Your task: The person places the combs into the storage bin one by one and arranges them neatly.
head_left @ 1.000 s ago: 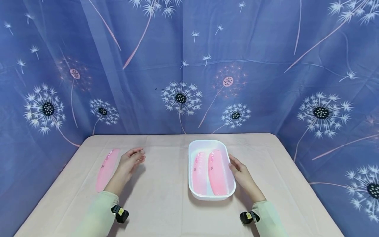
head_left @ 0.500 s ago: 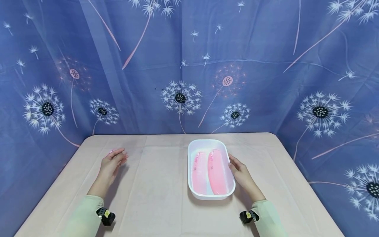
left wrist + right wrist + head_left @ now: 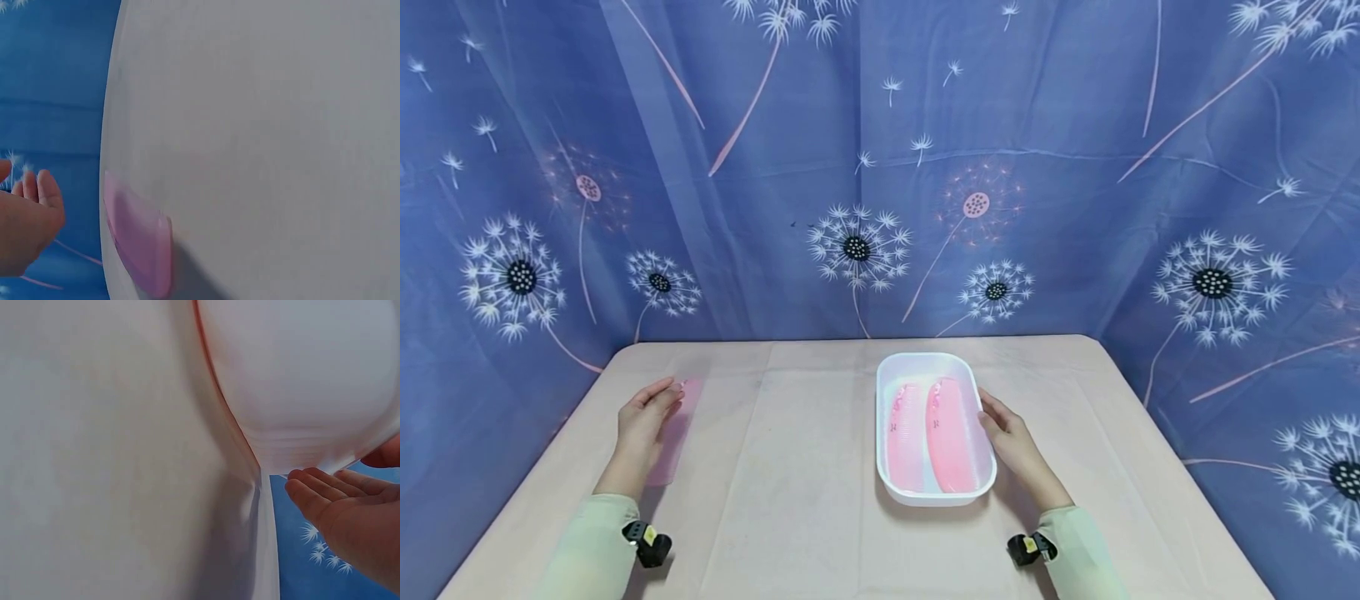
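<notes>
A pink comb [image 3: 676, 433] lies on the left part of the table. My left hand [image 3: 638, 429] hovers beside and partly over it, covering its left side. In the left wrist view, this hand [image 3: 31, 228] is apart from the comb [image 3: 140, 240], fingers loosely bent and holding nothing. To the right stands a white plastic basin [image 3: 936, 500]. Inside lie two more pink combs, a left one [image 3: 905, 442] and a right one [image 3: 951, 437], side by side. My right hand [image 3: 1011, 437] holds the basin's right side, thumb at the rim and fingers against the outer wall.
The table [image 3: 797, 467] has a pale pink cloth and rounded far corners. A blue curtain [image 3: 760, 250] with dandelion prints encloses its back and sides. A small black camera [image 3: 651, 546] is strapped to the left wrist, another camera [image 3: 1026, 550] to the right.
My left hand has moved left across the loose comb, so the comb's right side now shows beyond the fingers. The right hand and the basin have stayed in place.
</notes>
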Demonstrator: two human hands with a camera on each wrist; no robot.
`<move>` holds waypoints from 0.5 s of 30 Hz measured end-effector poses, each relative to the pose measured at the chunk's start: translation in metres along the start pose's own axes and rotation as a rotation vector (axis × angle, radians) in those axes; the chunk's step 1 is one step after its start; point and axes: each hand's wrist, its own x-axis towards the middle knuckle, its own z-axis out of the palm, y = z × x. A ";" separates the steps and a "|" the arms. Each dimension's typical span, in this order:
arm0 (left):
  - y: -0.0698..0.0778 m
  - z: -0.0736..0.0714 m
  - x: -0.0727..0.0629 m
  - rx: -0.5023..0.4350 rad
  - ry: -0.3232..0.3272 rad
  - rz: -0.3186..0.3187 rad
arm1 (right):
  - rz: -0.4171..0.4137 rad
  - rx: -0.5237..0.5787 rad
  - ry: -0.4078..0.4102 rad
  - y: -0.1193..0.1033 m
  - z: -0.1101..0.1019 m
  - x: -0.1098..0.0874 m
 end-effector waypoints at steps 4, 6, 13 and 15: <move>0.001 -0.010 0.004 0.054 0.086 -0.018 | -0.006 -0.001 -0.002 0.001 0.000 0.000; 0.000 -0.015 0.005 0.083 0.121 -0.028 | 0.001 0.004 -0.003 0.000 0.000 0.000; -0.009 -0.028 0.008 0.253 0.187 -0.028 | 0.008 -0.009 -0.011 -0.001 -0.001 0.000; -0.012 -0.030 0.009 0.300 0.194 -0.022 | 0.013 -0.007 -0.013 -0.001 -0.001 0.000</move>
